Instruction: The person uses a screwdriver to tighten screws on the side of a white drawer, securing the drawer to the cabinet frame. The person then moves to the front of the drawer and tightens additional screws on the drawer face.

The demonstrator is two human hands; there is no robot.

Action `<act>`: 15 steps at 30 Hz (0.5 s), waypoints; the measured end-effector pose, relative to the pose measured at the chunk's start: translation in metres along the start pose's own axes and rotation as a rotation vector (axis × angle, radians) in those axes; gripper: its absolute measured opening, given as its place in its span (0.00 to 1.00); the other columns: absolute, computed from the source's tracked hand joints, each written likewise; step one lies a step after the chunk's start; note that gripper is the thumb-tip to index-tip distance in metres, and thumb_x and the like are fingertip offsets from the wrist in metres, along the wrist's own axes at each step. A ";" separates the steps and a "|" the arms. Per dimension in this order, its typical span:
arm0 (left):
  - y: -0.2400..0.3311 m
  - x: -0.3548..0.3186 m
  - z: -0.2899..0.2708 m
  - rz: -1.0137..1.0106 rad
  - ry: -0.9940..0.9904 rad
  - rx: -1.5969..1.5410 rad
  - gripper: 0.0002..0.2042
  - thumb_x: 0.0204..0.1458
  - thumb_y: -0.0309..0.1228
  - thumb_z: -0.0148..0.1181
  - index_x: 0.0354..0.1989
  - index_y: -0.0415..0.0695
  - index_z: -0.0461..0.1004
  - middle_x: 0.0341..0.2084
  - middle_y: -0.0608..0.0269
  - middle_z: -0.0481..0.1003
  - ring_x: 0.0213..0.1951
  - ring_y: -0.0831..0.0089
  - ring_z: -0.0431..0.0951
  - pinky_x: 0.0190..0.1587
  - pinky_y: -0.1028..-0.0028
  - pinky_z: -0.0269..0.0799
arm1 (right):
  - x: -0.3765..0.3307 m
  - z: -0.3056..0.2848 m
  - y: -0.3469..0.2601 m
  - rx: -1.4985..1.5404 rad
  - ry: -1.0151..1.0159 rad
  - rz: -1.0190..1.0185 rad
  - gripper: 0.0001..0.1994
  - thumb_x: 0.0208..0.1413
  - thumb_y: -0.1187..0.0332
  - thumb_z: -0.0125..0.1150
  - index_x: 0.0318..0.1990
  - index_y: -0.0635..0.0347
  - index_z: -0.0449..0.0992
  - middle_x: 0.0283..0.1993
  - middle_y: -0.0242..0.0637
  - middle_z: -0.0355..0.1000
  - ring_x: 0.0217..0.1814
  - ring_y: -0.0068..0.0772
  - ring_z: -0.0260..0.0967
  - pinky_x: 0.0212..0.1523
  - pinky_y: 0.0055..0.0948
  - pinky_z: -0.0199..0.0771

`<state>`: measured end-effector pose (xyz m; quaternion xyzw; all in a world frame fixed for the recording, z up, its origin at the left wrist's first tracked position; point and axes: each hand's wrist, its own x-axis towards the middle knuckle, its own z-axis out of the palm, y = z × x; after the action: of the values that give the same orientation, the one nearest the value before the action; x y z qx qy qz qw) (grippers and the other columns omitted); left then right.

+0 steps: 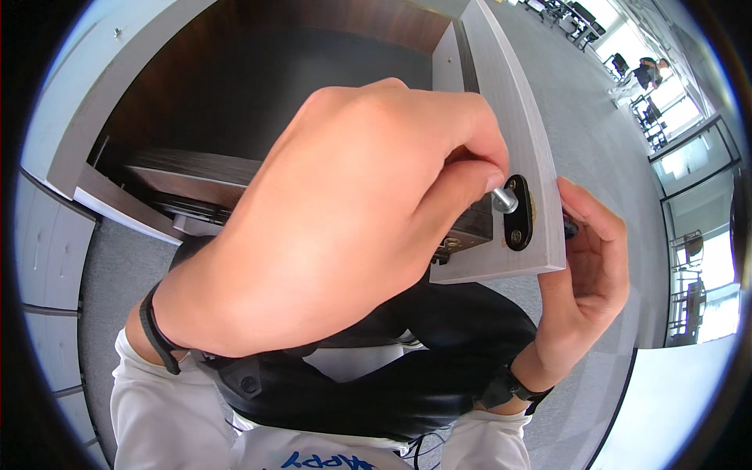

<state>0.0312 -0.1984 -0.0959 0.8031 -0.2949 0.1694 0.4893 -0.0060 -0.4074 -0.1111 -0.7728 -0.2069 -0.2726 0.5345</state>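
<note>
Grey door edge (517,117) — both hands (345,219) hide its handles.

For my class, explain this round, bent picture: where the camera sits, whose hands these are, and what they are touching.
The camera sits on a person's head and looks down, so the picture is a wide fisheye view and straight edges bend near the rim. Both hands belong to that person. The left hand pinches a small silver pin that sticks out of a black oval plate on the edge of a pale grey door. The right hand reaches round the door's far side, fingers curled against it; what it touches there is hidden. Behind the door is a dark cabinet interior. Below is grey carpet. Each wrist wears a black strap.
</note>
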 end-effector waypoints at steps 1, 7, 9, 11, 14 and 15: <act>0.000 -0.001 -0.002 -0.010 -0.017 -0.025 0.04 0.54 0.17 0.62 0.37 0.38 0.80 0.28 0.63 0.79 0.32 0.74 0.76 0.38 0.75 0.71 | 0.000 0.001 0.000 0.005 0.008 -0.008 0.23 0.47 0.90 0.54 0.54 0.73 0.74 0.49 0.47 0.76 0.50 0.35 0.75 0.56 0.31 0.73; 0.005 0.004 -0.005 0.006 -0.038 -0.035 0.08 0.50 0.15 0.63 0.36 0.39 0.82 0.29 0.64 0.80 0.32 0.71 0.77 0.37 0.75 0.71 | -0.001 0.001 0.000 0.013 0.015 -0.019 0.23 0.49 0.89 0.55 0.56 0.75 0.73 0.50 0.48 0.75 0.51 0.34 0.74 0.56 0.31 0.73; 0.010 0.004 -0.004 0.055 -0.020 -0.023 0.09 0.49 0.14 0.63 0.37 0.41 0.82 0.28 0.64 0.80 0.30 0.70 0.75 0.35 0.74 0.69 | -0.003 0.001 0.001 0.007 0.017 -0.018 0.23 0.49 0.89 0.55 0.56 0.75 0.72 0.51 0.48 0.75 0.52 0.34 0.74 0.56 0.31 0.73; 0.016 0.001 -0.004 0.090 0.002 0.007 0.11 0.48 0.14 0.63 0.37 0.42 0.83 0.27 0.64 0.79 0.29 0.69 0.73 0.32 0.73 0.67 | -0.004 0.001 0.002 0.001 0.017 -0.024 0.23 0.50 0.89 0.55 0.56 0.75 0.72 0.52 0.48 0.75 0.52 0.33 0.74 0.56 0.30 0.73; 0.018 0.000 -0.004 0.031 0.014 -0.026 0.13 0.46 0.14 0.63 0.38 0.44 0.83 0.25 0.64 0.77 0.27 0.68 0.71 0.30 0.71 0.65 | -0.007 0.003 0.004 -0.010 0.036 -0.024 0.22 0.51 0.87 0.55 0.57 0.75 0.71 0.52 0.48 0.75 0.52 0.33 0.74 0.55 0.29 0.73; 0.017 0.001 -0.002 0.036 0.018 -0.018 0.13 0.46 0.14 0.64 0.38 0.44 0.83 0.25 0.64 0.77 0.27 0.68 0.71 0.29 0.70 0.64 | -0.007 0.004 0.004 -0.017 0.047 -0.019 0.22 0.52 0.87 0.56 0.57 0.75 0.71 0.53 0.48 0.75 0.53 0.33 0.74 0.55 0.29 0.73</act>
<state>0.0208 -0.2026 -0.0823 0.7917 -0.3065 0.1828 0.4959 -0.0081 -0.4053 -0.1189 -0.7685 -0.1992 -0.2976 0.5302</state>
